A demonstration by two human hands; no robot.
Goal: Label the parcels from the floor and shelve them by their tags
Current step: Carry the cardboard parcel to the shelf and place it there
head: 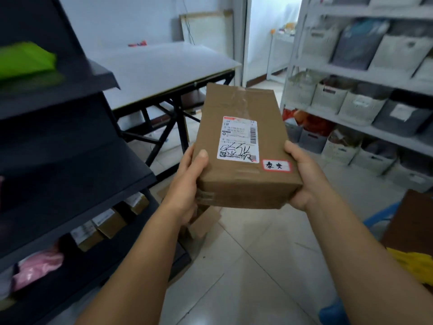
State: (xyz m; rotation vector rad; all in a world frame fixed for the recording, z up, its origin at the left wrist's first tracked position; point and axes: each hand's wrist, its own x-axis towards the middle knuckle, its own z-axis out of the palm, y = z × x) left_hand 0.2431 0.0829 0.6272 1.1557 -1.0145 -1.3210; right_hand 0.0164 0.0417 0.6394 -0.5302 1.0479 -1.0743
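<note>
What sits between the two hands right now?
In the head view, the cardboard box sits between the left hand and right hand, gripped at its near end, red-bordered tag facing up.

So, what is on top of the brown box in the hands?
On the box top are a white shipping label with black handwriting, a small red-edged tag, and clear tape. The left hand thumb lies there too. The box's underside is hidden.
</note>
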